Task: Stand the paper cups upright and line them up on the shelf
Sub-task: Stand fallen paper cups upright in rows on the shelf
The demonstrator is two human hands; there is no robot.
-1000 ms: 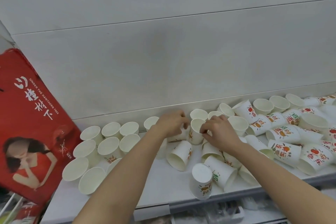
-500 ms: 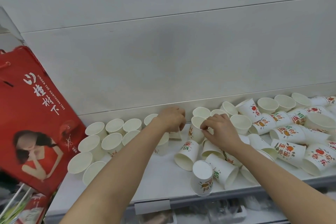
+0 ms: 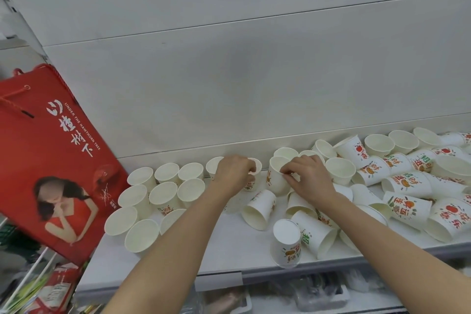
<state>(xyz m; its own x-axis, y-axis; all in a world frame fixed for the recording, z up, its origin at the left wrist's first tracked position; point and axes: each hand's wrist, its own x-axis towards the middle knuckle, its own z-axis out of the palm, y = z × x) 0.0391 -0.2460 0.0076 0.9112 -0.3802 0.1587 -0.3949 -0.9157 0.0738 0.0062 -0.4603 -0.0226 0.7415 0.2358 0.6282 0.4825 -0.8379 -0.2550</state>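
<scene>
1. Upright paper cups stand in rows at the shelf's left end.
2. The left hand closes its grip on a small cup; set it flush beside the rows.
3. The right hand pinches an upright cup's rim; steady it.
4. Toppled cups lie right; the far ones are cut off.

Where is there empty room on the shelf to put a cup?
The shelf's front strip is bare, between the standing cups and the upside-down cup. Right of that, tipped cups crowd it.
</scene>
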